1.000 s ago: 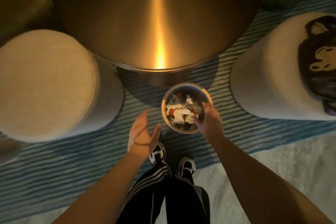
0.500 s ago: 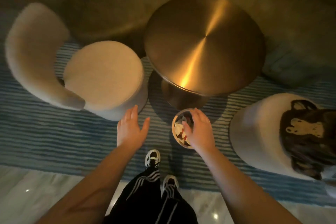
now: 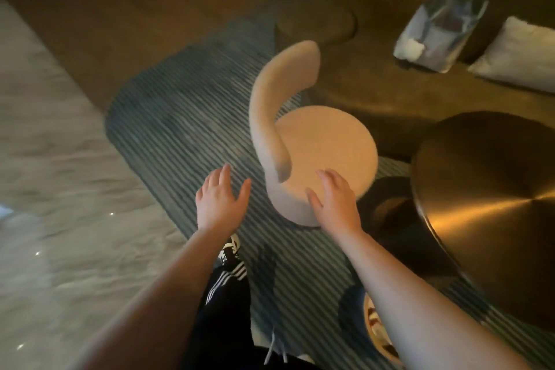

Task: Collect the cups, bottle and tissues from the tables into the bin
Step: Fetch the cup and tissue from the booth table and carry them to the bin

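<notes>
The small round bin (image 3: 374, 328) stands on the striped rug at the lower right, mostly hidden behind my right forearm; white and red litter shows inside its rim. My right hand (image 3: 336, 200) is open with fingers spread, held over the front edge of the beige round chair. My left hand (image 3: 220, 200) is open too, palm down over the rug, left of the chair. Neither hand holds anything. The round brass table (image 3: 492, 189) at the right shows a bare top. No cup, bottle or tissue is visible outside the bin.
A beige round chair (image 3: 327, 156) with a curved backrest stands just ahead. The blue striped rug (image 3: 180, 129) meets a pale marble floor (image 3: 45, 189) on the left. Behind are a brown sofa with a white cushion (image 3: 519, 57) and a shiny bag (image 3: 435, 30).
My right hand has let go of the bin and risen. The view has swung left, so the bin now sits low right and the chair is centred. Both hands are now open.
</notes>
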Available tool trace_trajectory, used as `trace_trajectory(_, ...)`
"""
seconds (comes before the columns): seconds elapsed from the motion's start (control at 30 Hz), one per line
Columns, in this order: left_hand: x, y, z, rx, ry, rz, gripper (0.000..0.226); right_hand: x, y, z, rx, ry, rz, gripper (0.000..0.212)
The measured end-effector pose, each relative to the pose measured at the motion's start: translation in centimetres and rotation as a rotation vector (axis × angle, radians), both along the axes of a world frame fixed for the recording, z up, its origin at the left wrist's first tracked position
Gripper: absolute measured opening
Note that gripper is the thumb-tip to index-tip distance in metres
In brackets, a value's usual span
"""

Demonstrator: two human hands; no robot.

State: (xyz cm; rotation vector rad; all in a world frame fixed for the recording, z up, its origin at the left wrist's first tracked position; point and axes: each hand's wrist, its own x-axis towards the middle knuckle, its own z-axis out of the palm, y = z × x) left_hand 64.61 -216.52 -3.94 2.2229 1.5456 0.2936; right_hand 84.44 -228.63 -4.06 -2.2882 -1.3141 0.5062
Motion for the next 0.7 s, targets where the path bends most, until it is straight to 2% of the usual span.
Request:
trace_trajectory(0.17, -1.0, 12.9, -1.5, -0.026, 0.001, 0.049, 0.072, 0.6, 14.6, -1.6, 0.042, -0.064, 0.043, 0.050)
trace_trajectory(0.4, -0.4, 36.1, 0.1, -0.041, 0.028, -0.062, 0.070, 1.3, 36.8, -0.9, 0.025, -0.034, 0.002, 0.043)
trace_trajectory(0.7, 7.8, 61.1, 0.2, -0.043, 0.022, -0.106, 0.071, 8.2, 60.2, 0.4, -0.025, 0.001, -0.065, 0.046)
